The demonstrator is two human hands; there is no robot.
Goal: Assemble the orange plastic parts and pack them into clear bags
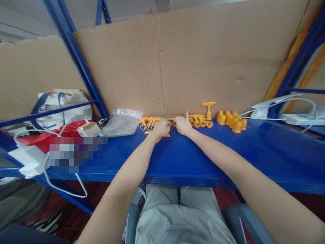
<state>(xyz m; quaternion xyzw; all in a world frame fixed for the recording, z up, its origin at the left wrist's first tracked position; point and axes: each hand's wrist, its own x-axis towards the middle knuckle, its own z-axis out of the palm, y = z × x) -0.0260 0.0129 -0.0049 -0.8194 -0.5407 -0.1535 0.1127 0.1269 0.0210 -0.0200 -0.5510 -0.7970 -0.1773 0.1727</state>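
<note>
Both my arms reach forward over a blue shelf (pixel 228 152) to its far edge by a cardboard wall. My left hand (pixel 160 128) is curled with its fingers closed among orange T-shaped plastic parts (pixel 149 120); one orange piece (pixel 162 136) lies under it. What it grips is hidden. My right hand (pixel 183 124) rests beside it with a finger pointing up, touching small orange pieces (pixel 200 121). One T-shaped part (pixel 208 109) stands upright to the right. A cluster of orange cups (pixel 233 122) sits further right.
A clear plastic bag (pixel 122 122) lies left of the parts. Further left are a white tote bag (pixel 61 108), a red item, white chargers and cables (pixel 27 159). A white power strip (pixel 299 118) with cables lies at the right. Blue rack posts frame both sides.
</note>
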